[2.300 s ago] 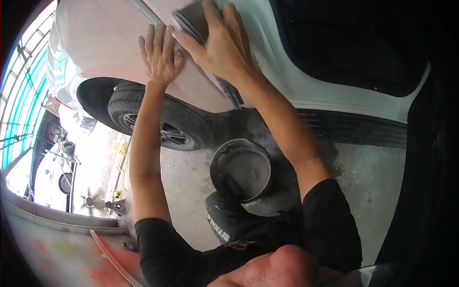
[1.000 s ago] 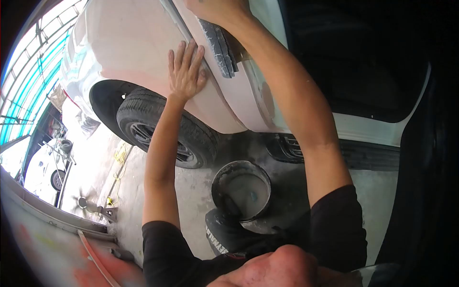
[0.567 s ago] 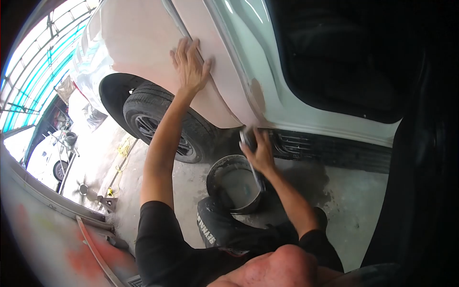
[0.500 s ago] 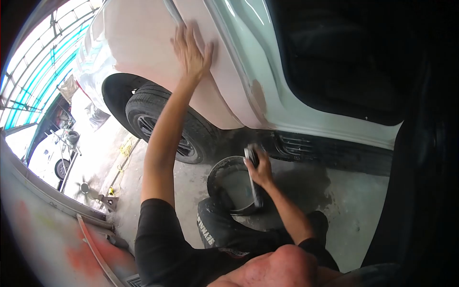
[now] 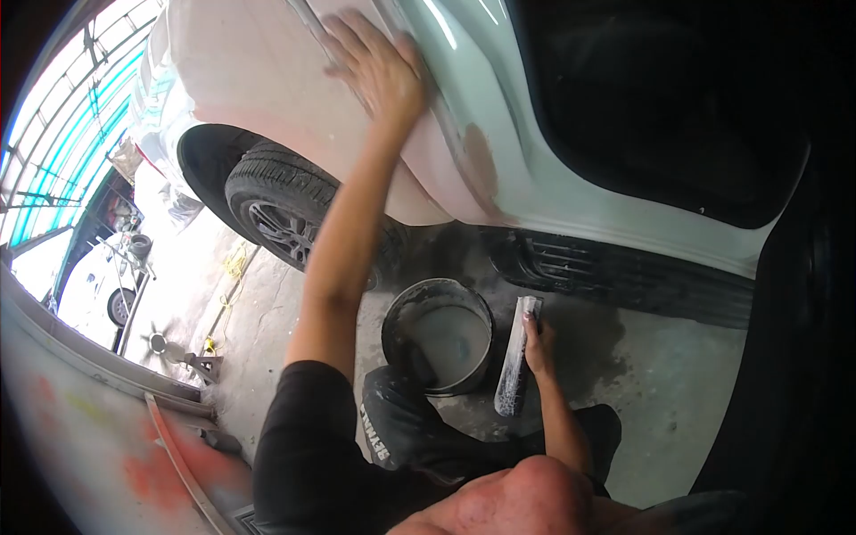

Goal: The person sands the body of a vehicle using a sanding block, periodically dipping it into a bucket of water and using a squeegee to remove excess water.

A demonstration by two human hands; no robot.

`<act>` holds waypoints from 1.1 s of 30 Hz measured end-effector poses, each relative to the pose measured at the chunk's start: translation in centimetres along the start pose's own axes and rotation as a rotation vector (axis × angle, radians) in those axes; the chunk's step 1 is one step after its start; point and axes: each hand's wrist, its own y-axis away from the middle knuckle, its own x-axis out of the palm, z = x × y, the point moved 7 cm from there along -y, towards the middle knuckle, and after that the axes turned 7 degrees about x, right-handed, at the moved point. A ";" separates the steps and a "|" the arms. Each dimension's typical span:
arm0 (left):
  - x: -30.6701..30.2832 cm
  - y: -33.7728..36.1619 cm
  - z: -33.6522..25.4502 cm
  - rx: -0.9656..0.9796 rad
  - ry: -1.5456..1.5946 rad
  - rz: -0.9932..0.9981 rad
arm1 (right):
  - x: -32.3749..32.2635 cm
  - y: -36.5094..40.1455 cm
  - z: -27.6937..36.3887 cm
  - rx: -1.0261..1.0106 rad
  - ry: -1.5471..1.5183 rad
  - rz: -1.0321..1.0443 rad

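My left hand point(image 5: 379, 76) lies with fingers spread against the pale, pinkish car body panel point(image 5: 259, 71), by the edge of the door opening. My right hand point(image 5: 539, 346) grips a long sanding block point(image 5: 512, 379), whose surface has whitish, wet-looking streaks. The block is held low, just right of a black bucket point(image 5: 489, 325) on the floor. Cloudy grey water point(image 5: 450, 334) fills part of the bucket, and a dark shape shows at its left inside.
A car wheel point(image 5: 276, 201) stands left of the bucket. The dark side step point(image 5: 624, 285) runs along the car's lower edge. A metal fan point(image 5: 159, 343) and a yellow cord point(image 5: 234, 263) are at the left. Wet patches mark the concrete floor point(image 5: 660, 383).
My right hand has carried the sanding block from over the bucket to its right side. My left hand has slid right and up along the panel.
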 end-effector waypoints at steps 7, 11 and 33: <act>-0.2 21.6 -2.9 0.077 0.215 0.392 | -2.7 2.9 -1.4 0.018 -0.036 -0.047; -5.0 39.9 -1.5 0.176 0.525 0.745 | -6.9 4.1 -2.5 0.108 -0.028 -0.088; -3.0 31.1 0.4 -0.104 0.643 1.271 | -3.7 4.4 -3.1 0.088 0.002 -0.100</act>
